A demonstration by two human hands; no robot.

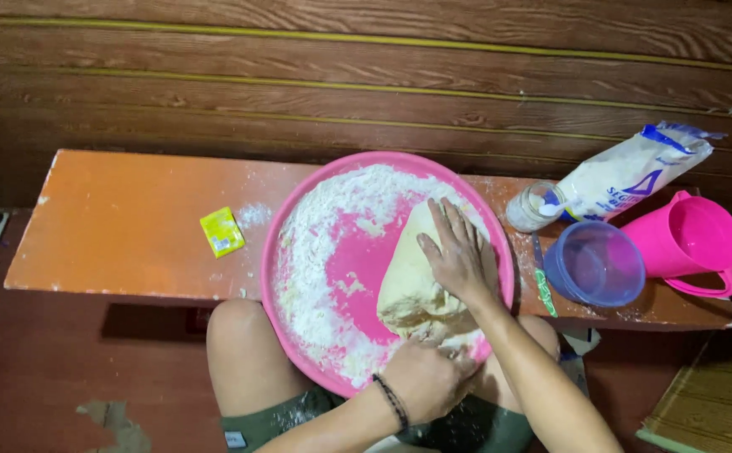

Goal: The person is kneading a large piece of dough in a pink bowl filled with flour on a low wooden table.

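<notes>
A lump of pale dough (405, 285) lies in the right half of a round pink basin (275, 252), which rests on an orange bench (122, 226) and over my knees. Loose white flour (332, 201) coats the basin's left and far side. My right hand (460, 256) lies flat on top of the dough with its fingers spread and pointing away from me. My left hand (429, 373), with a dark band on the wrist, is curled over the basin's near rim, touching the dough's near edge.
A small yellow packet (222, 231) lies on the bench left of the basin. To the right stand a small jar (534, 206), a white flour bag (635, 168), a blue-lidded tub (594, 263) and a pink jug (698, 239). A wooden wall rises behind the bench.
</notes>
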